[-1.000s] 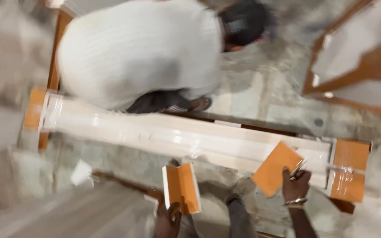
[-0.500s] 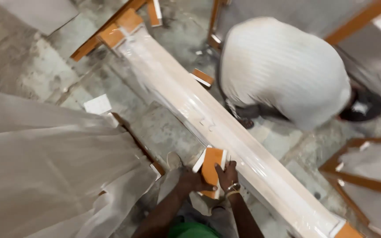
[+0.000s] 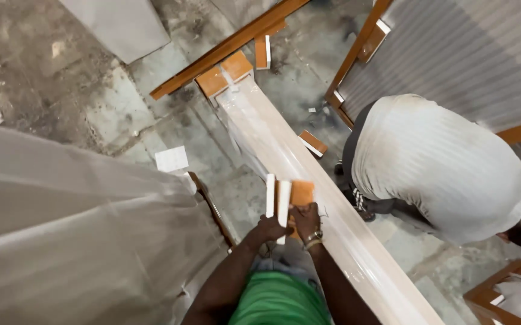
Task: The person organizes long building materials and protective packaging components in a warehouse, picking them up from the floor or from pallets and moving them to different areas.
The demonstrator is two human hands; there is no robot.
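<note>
Head cam: half a second back we already had both hands together on the orange corner piece (image 3: pixel 301 194); left hand (image 3: pixel 270 229) and right hand (image 3: pixel 306 218) stay closed on it, pressed against the plastic-wrapped panel (image 3: pixel 284 153). No containers, just a co-worker (image 3: pixel 441 162) crouching opposite.

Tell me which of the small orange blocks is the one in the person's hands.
The orange block at the near edge of the long wrapped panel, held by the right hand with the left hand beside it. The others lie untouched: one at the panel's far end, one by its far edge.
</note>
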